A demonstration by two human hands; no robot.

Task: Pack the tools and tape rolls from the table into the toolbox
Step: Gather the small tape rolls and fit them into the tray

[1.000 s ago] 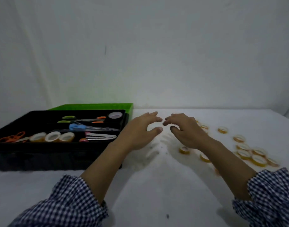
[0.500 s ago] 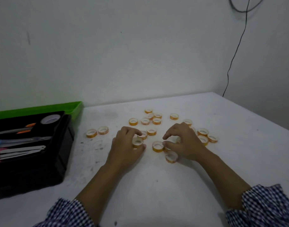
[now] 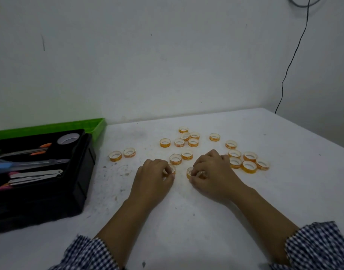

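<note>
wall (image 3: 167, 65): plain, pale, at the back and right, meeting in a corner | cable (image 3: 282, 88): thin, black, hanging down near that corner to tabletop level | streak (image 3: 43, 42): short, dark, upper left of wall | tabletop (image 3: 284, 191): white, scuffed and dirt-speckled left of centre

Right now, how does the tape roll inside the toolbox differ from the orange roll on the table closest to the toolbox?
The boxed roll is plain whitish; the table roll has an orange printed band. The boxed roll looks wider across than the table roll. The boxed roll sits in a compartment of the toolbox; the table roll lies loose on the table. Both lie flat, hole upward.
</note>
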